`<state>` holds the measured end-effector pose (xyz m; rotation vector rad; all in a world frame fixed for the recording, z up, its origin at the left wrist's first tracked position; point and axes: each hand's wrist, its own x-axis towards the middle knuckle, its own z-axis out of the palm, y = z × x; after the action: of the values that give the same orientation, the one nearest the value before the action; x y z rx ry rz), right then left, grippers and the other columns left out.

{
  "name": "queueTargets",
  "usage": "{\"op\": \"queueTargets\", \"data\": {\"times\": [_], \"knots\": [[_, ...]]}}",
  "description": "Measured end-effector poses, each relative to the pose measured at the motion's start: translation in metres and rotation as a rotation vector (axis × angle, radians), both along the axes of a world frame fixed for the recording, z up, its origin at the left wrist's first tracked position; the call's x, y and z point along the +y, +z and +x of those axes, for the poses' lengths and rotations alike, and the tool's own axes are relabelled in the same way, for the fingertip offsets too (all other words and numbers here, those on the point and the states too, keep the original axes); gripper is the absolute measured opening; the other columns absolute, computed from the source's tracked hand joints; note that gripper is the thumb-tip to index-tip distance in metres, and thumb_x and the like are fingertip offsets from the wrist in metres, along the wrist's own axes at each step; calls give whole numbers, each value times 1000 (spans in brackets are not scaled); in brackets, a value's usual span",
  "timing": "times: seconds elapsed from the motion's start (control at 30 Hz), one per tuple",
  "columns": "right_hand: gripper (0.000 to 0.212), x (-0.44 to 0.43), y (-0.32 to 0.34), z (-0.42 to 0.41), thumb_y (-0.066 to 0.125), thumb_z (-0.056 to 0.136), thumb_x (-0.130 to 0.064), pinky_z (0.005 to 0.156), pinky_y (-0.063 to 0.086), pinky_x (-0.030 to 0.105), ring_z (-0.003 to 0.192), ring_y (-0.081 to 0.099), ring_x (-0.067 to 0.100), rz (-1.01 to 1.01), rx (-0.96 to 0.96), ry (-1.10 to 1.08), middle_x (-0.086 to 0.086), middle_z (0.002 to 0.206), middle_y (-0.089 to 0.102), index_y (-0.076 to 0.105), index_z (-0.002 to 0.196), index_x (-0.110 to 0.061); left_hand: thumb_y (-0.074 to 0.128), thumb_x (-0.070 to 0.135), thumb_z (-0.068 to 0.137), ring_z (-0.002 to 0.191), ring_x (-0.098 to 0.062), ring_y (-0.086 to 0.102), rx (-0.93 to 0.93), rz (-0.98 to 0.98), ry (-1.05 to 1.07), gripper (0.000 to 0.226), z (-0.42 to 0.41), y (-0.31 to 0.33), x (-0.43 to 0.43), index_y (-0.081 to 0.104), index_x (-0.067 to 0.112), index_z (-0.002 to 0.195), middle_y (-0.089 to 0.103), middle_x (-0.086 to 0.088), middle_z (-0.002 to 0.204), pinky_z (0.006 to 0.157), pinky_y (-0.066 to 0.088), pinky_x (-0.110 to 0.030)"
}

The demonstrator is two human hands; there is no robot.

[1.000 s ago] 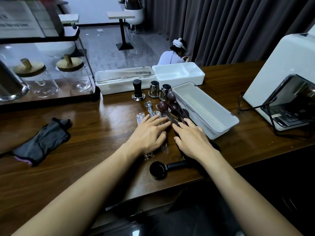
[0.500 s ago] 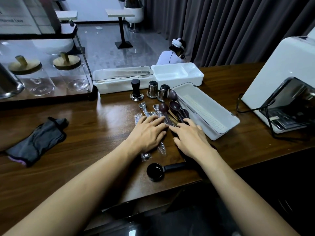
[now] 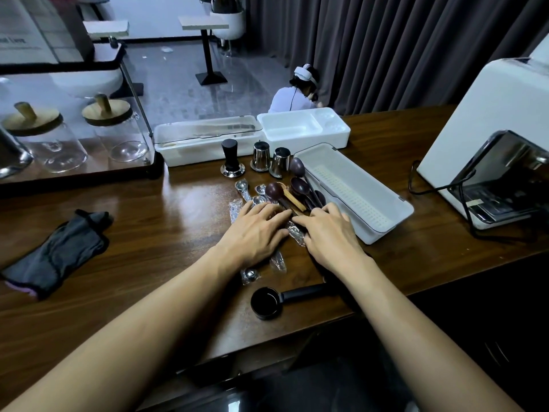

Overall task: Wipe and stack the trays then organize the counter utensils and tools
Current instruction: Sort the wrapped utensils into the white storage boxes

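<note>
Fingers of our left hand and right hand lie flat and loose on the pile of spoons, gripping nothing. Our slotted white tray sits just right of that right hand. Our black scoop lies near the counter front edge, and bare wood runs left to the grey cloth. Lettering on the sign at top left is too blurry for us to read.
</note>
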<state>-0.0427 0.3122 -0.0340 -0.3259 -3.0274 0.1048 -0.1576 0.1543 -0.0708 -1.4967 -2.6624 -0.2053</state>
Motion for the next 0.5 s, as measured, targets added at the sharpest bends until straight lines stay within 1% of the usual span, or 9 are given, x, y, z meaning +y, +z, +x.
{"op": "queueTargets", "data": {"times": [0.07, 0.13, 0.2, 0.33, 0.4, 0.5], "knots": [[46, 0, 0, -2, 50, 99, -23, 100, 39, 42, 121, 40, 25, 3, -1, 2, -2, 128, 58, 52, 143, -38, 15, 58, 101, 139, -21, 43, -15, 6, 2, 69, -2, 1, -7, 53, 24, 147, 52, -2, 146, 119, 20, -45], [47, 1, 0, -4, 49, 99, -22, 101, 38, 43, 121, 39, 26, 9, -15, 2, -2, 128, 57, 52, 143, -39, 13, 59, 100, 144, -19, 38, -46, 11, 7, 70, -5, 1, -16, 54, 25, 146, 49, 0, 150, 123, 18, -46], [48, 1, 0, -6, 48, 100, -21, 102, 37, 43, 121, 39, 26, 18, -22, 1, -2, 129, 56, 51, 143, -40, 15, 58, 102, 146, -20, 36, -68, 25, 7, 68, -7, -2, -26, 55, 24, 146, 48, -1, 152, 123, 21, -47], [50, 0, -2, -12, 49, 100, -18, 102, 36, 42, 120, 39, 25, 25, -26, 6, -3, 127, 57, 51, 143, -41, 23, 54, 105, 144, -27, 40, -86, 73, 20, 63, -8, -5, -50, 59, 17, 141, 51, -8, 149, 117, 33, -45], [49, 0, -3, -15, 48, 100, -18, 101, 36, 42, 120, 39, 25, 33, -29, 8, -3, 126, 57, 51, 144, -40, 27, 51, 105, 143, -28, 41, -93, 102, 37, 60, -10, -4, -63, 61, 15, 139, 53, -10, 148, 117, 34, -44], [48, -1, -3, -19, 47, 100, -18, 101, 37, 43, 120, 40, 26, 41, -46, -1, -2, 127, 57, 51, 144, -39, 30, 49, 105, 143, -27, 40, -102, 125, 64, 58, -13, -2, -83, 62, 13, 138, 53, -10, 148, 118, 33, -41]]}}
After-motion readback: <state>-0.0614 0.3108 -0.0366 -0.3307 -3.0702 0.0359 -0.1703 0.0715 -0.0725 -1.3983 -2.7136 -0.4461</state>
